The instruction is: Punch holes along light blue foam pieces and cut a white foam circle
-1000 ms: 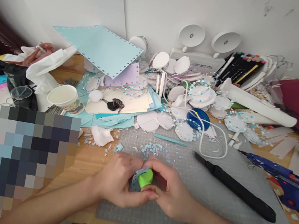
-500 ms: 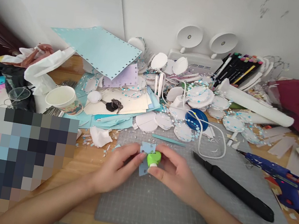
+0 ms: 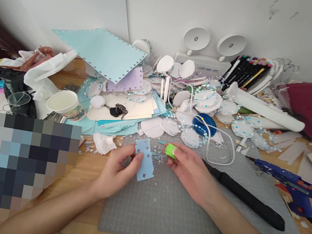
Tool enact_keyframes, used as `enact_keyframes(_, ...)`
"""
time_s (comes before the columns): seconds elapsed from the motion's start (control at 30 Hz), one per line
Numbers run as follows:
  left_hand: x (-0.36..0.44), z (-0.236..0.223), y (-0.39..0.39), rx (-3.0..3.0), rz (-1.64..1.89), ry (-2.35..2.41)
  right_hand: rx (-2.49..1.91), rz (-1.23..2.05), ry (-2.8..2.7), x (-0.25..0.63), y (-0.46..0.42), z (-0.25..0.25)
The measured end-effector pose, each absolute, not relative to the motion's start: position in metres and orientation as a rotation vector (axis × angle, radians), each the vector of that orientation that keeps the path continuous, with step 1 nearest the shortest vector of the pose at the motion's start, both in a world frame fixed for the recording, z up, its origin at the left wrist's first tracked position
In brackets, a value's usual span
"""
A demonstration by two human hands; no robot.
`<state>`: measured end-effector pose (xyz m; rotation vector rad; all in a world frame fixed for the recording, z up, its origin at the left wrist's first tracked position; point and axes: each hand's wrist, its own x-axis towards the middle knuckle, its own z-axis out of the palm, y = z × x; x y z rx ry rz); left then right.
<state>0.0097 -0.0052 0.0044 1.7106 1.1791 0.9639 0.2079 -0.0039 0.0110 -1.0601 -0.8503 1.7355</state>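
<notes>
Between thumb and fingers, my left hand (image 3: 120, 171) pinches a small strip of light blue paper (image 3: 145, 167) with several flower-shaped holes cut in it. My right hand (image 3: 187, 170), a little to the right and apart from the paper, is closed around a bright green craft punch (image 3: 170, 150) with a white button under the thumb. Small blue paper cut-outs (image 3: 158, 151) lie scattered on the grey cutting mat (image 3: 157, 217) between and beyond the hands.
A black utility knife (image 3: 250, 196) and a blue glue gun (image 3: 291, 181) lie at right. Behind the mat are white discs (image 3: 151, 126) with blue trim, a white cable (image 3: 233, 146), and stacked coloured paper (image 3: 118, 126). A paper cup (image 3: 64, 103) stands at left.
The green punch has come off the blue paper and moved right and up with my right hand. My left hand has shifted left with the paper, and cut-outs now show on the mat.
</notes>
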Motion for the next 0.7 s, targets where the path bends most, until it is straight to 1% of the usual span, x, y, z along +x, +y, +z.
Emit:
enact_keyframes(0.1, 0.011, 0.004, -0.005, 1.681, 0.956, 1.176, -1.052, 1.719, -0.916, 0.21, -0.005, 0.01)
enact_keyframes(0.23, 0.01, 0.003, -0.006, 1.693, 0.951, 1.153, -1.072, 1.662, -1.189, 0.211, -0.01, 0.005)
enact_keyframes(0.5, 0.01, 0.005, -0.008, 1.708, 0.775, 0.928, -1.271, 1.389, -1.605, 0.21, -0.009, 0.016)
enact_keyframes(0.7, 0.011, 0.006, -0.008, 1.751, 0.756, 0.932, -1.333, 1.235, -1.686, 0.209, -0.011, 0.022)
